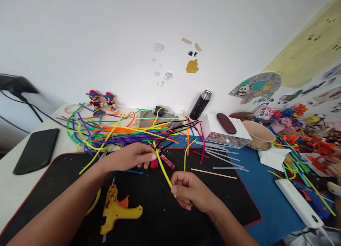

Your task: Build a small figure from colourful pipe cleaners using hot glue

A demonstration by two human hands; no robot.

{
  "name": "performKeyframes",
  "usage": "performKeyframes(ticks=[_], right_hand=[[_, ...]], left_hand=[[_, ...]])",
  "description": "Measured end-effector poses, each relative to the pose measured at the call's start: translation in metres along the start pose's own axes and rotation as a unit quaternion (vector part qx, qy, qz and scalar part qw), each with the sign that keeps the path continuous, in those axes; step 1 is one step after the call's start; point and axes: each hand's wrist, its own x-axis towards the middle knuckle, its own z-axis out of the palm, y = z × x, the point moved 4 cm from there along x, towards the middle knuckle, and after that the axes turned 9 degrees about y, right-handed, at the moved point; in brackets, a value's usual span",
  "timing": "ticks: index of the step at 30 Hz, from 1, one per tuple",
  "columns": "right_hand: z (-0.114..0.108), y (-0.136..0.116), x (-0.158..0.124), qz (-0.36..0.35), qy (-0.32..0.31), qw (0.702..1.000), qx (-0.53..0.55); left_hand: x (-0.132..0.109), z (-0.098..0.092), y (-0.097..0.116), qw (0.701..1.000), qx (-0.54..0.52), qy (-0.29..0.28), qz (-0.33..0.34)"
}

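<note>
A yellow pipe cleaner (163, 169) runs slantwise between my two hands above the black mat (66, 175). My left hand (133, 156) pinches its upper end with closed fingers, close to a small red piece (153, 164) on the mat. My right hand (190, 192) is closed round the lower end. Behind the hands lies a big heap of coloured pipe cleaners (125, 132). A yellow glue gun (117, 208) rests on the mat under my left forearm.
A black phone (37, 150) lies at the left. A black flask (199, 104), a white box (229, 134) and a paper bowl (258, 134) stand behind the blue mat (266, 196), where clear glue sticks (226, 157) lie. Another person's hand (333, 166) works among craft pieces at the right.
</note>
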Motion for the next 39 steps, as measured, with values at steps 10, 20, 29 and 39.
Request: performKeyframes(ticks=[10, 20, 29, 39], right_hand=[[0.008, 0.015, 0.012, 0.022, 0.014, 0.996, -0.080], [0.004, 0.010, 0.037, -0.084, 0.082, 0.982, -0.148], [0.027, -0.009, 0.062, -0.165, 0.088, 0.955, -0.230], [0.035, -0.028, 0.088, -0.195, 0.075, 0.963, -0.173]], left_hand=[[0.006, -0.014, -0.009, 0.965, -0.211, 0.151, -0.031], [0.007, 0.000, -0.004, 0.990, -0.114, 0.080, 0.005], [0.002, -0.011, 0.000, 0.990, -0.118, 0.076, 0.012], [-0.016, -0.054, -0.006, 0.987, -0.082, 0.136, -0.001]])
